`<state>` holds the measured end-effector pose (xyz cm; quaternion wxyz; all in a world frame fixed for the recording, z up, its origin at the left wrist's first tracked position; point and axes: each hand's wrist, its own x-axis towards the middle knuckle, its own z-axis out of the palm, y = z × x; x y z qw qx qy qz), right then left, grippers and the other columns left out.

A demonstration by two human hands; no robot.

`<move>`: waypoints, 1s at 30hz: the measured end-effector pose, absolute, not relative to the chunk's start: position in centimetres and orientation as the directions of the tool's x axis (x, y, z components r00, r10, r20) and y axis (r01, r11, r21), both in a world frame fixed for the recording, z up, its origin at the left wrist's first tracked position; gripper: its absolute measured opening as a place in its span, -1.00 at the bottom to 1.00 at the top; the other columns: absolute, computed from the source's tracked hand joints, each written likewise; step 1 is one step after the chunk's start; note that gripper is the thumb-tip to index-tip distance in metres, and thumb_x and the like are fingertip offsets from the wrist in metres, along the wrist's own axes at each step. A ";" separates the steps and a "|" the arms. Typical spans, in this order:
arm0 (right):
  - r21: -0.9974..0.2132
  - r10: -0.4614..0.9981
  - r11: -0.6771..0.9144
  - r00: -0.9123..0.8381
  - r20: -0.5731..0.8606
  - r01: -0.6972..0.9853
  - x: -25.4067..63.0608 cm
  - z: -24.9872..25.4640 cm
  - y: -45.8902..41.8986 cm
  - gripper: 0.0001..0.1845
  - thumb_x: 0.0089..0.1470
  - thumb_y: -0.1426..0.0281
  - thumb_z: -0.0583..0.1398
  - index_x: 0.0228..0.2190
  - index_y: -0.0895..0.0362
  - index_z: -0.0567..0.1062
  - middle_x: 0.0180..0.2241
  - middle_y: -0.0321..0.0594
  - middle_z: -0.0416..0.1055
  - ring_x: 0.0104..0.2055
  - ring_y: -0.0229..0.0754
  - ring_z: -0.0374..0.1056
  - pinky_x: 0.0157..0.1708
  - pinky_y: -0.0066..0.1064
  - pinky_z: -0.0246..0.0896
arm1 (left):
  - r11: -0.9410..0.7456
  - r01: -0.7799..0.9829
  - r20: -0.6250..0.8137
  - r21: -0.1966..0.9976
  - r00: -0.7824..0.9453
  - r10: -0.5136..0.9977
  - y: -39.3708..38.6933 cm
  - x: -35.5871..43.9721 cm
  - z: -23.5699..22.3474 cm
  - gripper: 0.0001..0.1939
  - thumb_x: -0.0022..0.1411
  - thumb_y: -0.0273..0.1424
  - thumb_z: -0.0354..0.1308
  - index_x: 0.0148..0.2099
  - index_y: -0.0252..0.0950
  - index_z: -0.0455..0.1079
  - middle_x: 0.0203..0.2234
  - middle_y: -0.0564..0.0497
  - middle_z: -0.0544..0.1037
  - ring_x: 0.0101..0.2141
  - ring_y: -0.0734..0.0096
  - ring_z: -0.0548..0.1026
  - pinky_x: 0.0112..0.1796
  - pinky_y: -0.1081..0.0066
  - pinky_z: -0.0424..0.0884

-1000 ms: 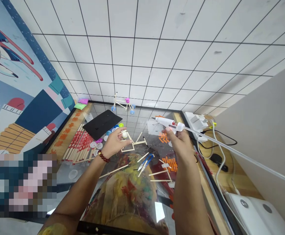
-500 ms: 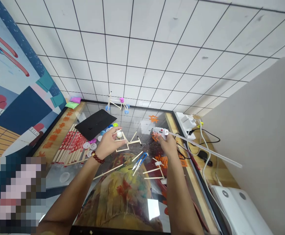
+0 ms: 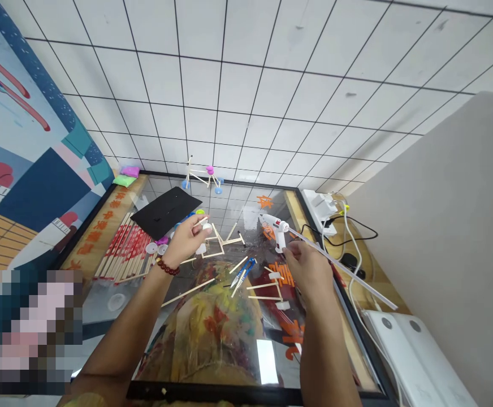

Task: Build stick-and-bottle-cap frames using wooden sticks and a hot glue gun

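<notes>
My left hand [image 3: 188, 238] is closed in a pinch over the table. Between its fingertips are a small white round cap [image 3: 207, 226] and a short pale wooden stick [image 3: 203, 221]. Just right of it lies a frame of joined sticks [image 3: 225, 242]. My right hand [image 3: 310, 268] has its thumb and fingers curled at the lower end of the handle of a white glue gun [image 3: 279, 227]. The gun's nozzle points away to the left, and a long clear glue stick [image 3: 344, 268] juts from its back. Blue-handled snips [image 3: 243, 274] lie between my hands.
Red-printed packs of sticks [image 3: 125, 251] and black sheet [image 3: 167, 212] lie left. A stick model with blue wheels [image 3: 202, 176] stands at the back edge. Nearer are a stick assembly with white pieces [image 3: 269, 289] and a loose stick [image 3: 189, 292]. Cables and a power strip [image 3: 320, 209] sit right.
My right hand has moved right and lower on the glue gun, whose handle now shows upright. My left hand has shifted slightly left and up with the cap, away from the stick frame.
</notes>
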<state>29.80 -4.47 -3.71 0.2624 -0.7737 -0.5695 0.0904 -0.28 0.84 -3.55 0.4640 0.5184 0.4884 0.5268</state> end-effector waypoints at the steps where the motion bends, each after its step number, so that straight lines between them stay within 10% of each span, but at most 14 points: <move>1: -0.531 0.937 -0.158 0.296 0.185 0.832 28.9 -3.1 -5.2 -0.76 0.09 0.20 0.18 -0.35 0.07 0.58 -0.42 -0.13 0.55 -0.39 0.00 0.44 -0.39 -0.26 0.21 | -0.060 0.010 0.060 0.998 -0.037 0.998 0.9 -0.3 -3.4 -0.62 -0.06 -0.30 0.44 -0.16 -0.32 0.56 -0.40 -0.01 0.54 -0.38 0.40 0.50 -0.39 0.47 0.42; 8: -0.706 0.951 0.279 -0.085 0.298 0.651 19.9 -3.6 -4.4 -0.78 0.17 0.34 0.15 -0.24 0.05 0.61 -0.33 -0.17 0.58 -0.34 -0.12 0.48 -0.27 -0.34 0.34 | 0.066 -0.024 -0.067 0.998 -0.055 0.996 1.3 0.5 -3.7 -0.54 0.00 -0.01 0.36 -0.33 -0.34 0.53 -0.48 0.02 0.47 -0.49 0.51 0.34 -0.52 0.51 0.31; 30: -0.671 0.918 0.370 -0.140 0.372 0.643 16.1 -6.9 -0.5 -0.80 0.24 0.43 0.15 -0.23 0.07 0.59 -0.29 -0.17 0.60 -0.26 -0.14 0.50 -0.23 -0.42 0.29 | 0.177 -0.168 -0.171 0.970 0.050 0.984 2.3 1.8 -4.1 -0.53 -0.09 -0.05 0.42 -0.51 -0.36 0.38 -0.68 0.20 0.18 -0.64 0.69 0.11 -0.53 0.54 0.23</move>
